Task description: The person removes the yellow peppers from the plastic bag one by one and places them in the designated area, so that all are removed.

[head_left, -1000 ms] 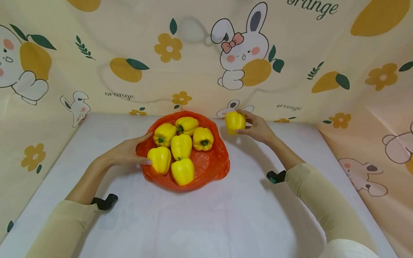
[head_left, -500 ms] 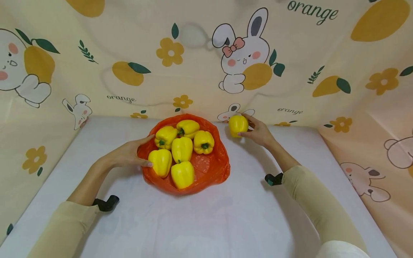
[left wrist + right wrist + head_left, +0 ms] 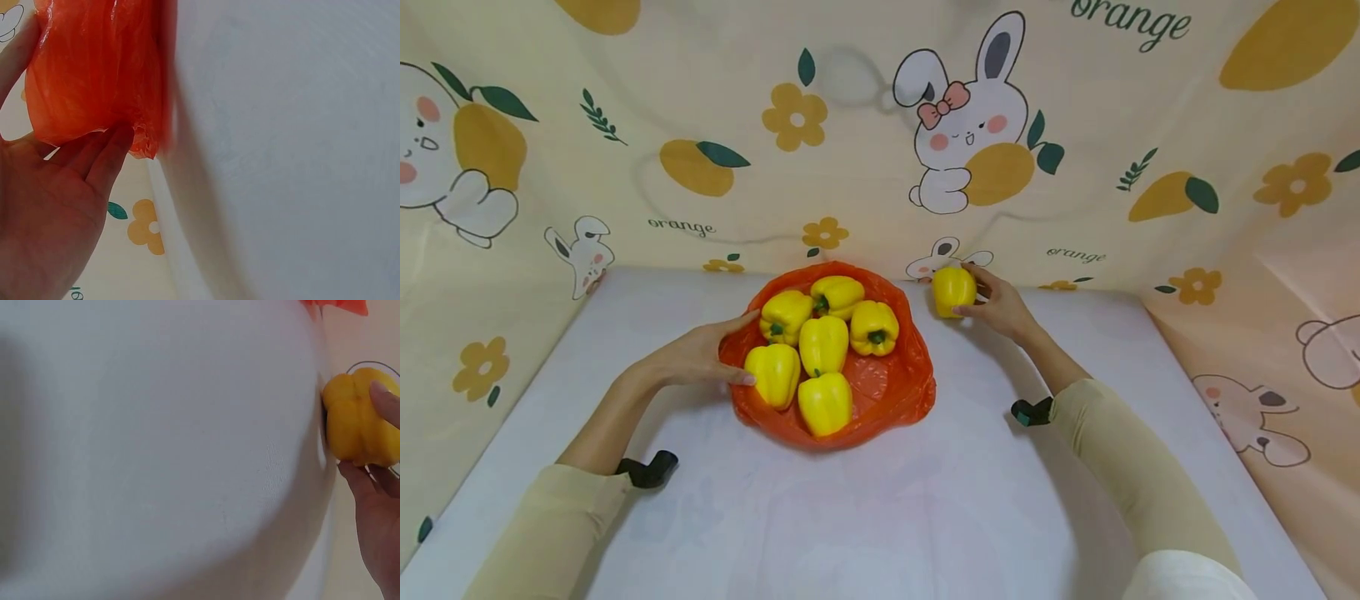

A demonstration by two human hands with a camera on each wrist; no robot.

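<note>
A red plastic bag (image 3: 887, 417) with its rim spread wide lies left of centre on the table. Several yellow bell peppers (image 3: 823, 343) lie inside it. My left hand (image 3: 694, 357) holds the bag's left side, thumb and fingers spread around it; the left wrist view shows the fingers (image 3: 107, 161) against the red plastic (image 3: 94, 69). To the right of the bag, near the back wall, my right hand (image 3: 1003, 310) grips a single yellow bell pepper (image 3: 953, 292). In the right wrist view this pepper (image 3: 356, 422) sits at the table surface between thumb and fingers.
A white table surface (image 3: 850, 525) stretches in front of the bag. Printed cloth (image 3: 850, 183) with rabbits and oranges closes off the back and both sides. Black wrist mounts (image 3: 651, 469) stick out from both forearms.
Over the last second my right hand has shifted the bell pepper slightly to the right, away from the bag, and it then stays there. My left hand keeps its place.
</note>
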